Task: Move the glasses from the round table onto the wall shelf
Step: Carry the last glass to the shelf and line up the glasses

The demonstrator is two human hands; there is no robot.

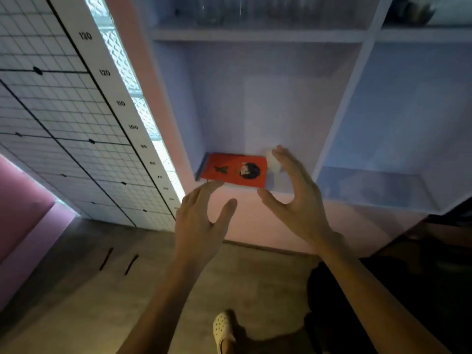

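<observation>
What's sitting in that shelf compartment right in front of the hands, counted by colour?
Red: 1, a flat book
White: 1, a small blurred object beside it, partly hidden by the right hand
Total: 2

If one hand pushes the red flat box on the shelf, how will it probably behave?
The red flat box lies flat and low, so it would likely slide rather than tip or roll. Its crisp edges suggest it is stiff. It looks thin, so probably light. The pale object beside it may get nudged.

Matt painted wall shelf (258, 35); clear glass glasses (219, 11).
</observation>
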